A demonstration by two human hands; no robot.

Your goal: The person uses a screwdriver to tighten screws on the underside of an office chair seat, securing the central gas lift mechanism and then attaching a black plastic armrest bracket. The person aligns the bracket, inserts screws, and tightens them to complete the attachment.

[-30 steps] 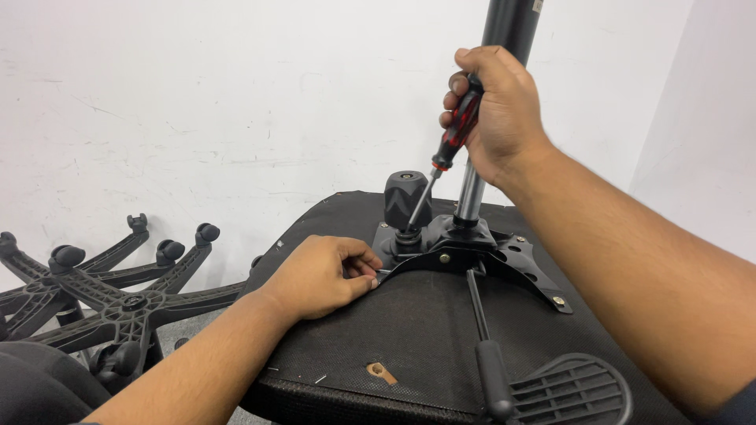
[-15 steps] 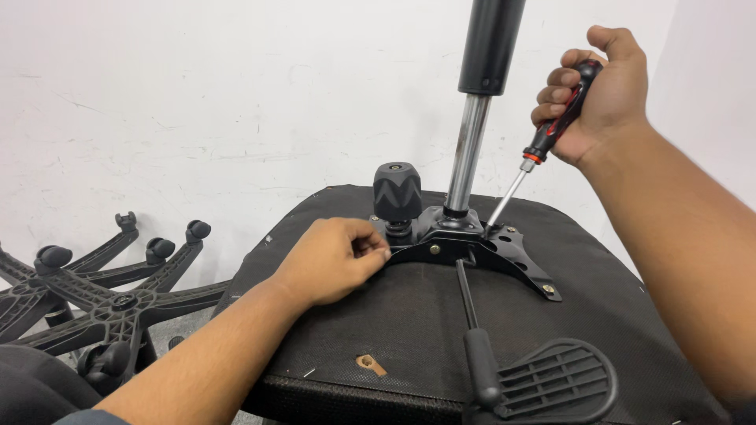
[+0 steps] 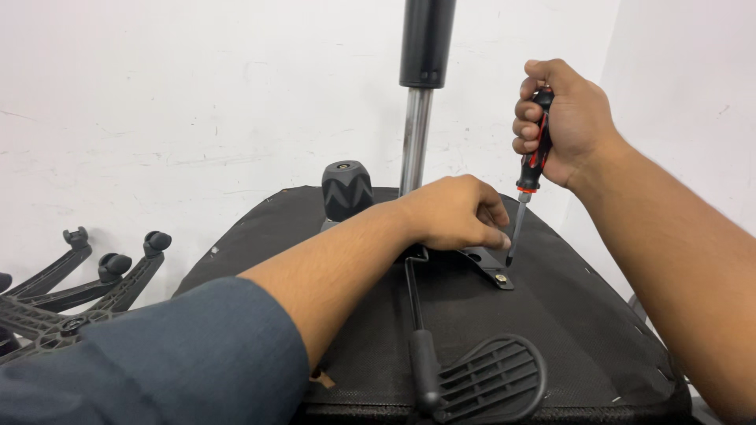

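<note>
Right hand (image 3: pixel 571 118) grips screwdriver (image 3: pixel 529 177); left hand (image 3: pixel 453 212) steadies tip.

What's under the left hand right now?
The left hand covers the black metal bracket on the seat underside. One bracket end with a brass screw shows; the rest is hidden.
</note>
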